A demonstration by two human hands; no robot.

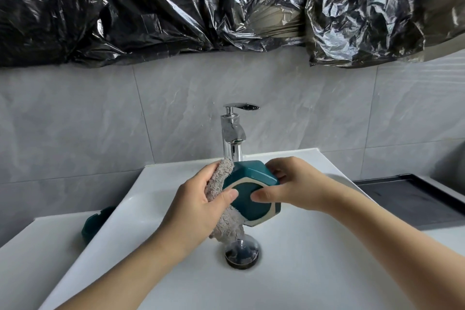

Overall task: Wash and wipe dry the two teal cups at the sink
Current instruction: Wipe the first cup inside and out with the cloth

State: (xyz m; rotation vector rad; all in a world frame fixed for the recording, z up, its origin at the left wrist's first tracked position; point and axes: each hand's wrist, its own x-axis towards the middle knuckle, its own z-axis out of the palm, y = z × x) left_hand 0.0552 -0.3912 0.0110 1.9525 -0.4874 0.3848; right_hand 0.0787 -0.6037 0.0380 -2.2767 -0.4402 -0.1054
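A teal hexagonal cup (pixel 251 191) with a cream band hangs over the white sink basin (pixel 314 259), its bottom turned toward me. My right hand (pixel 292 184) grips it from the right, thumb on the bottom face. My left hand (pixel 198 204) holds a grey-beige cloth (pixel 221 184) against the cup's left side, thumb pressing on the bottom. The cloth's tail dangles toward the drain (pixel 242 253). A second teal cup (pixel 97 221) stands on the counter left of the basin, partly hidden by the rim.
A chrome tap (pixel 232 133) stands behind the cup; no water runs from it. Black plastic sheeting (pixel 151 7) covers the wall above the grey tiles. A dark tray-like surface (pixel 407 199) lies to the right of the sink.
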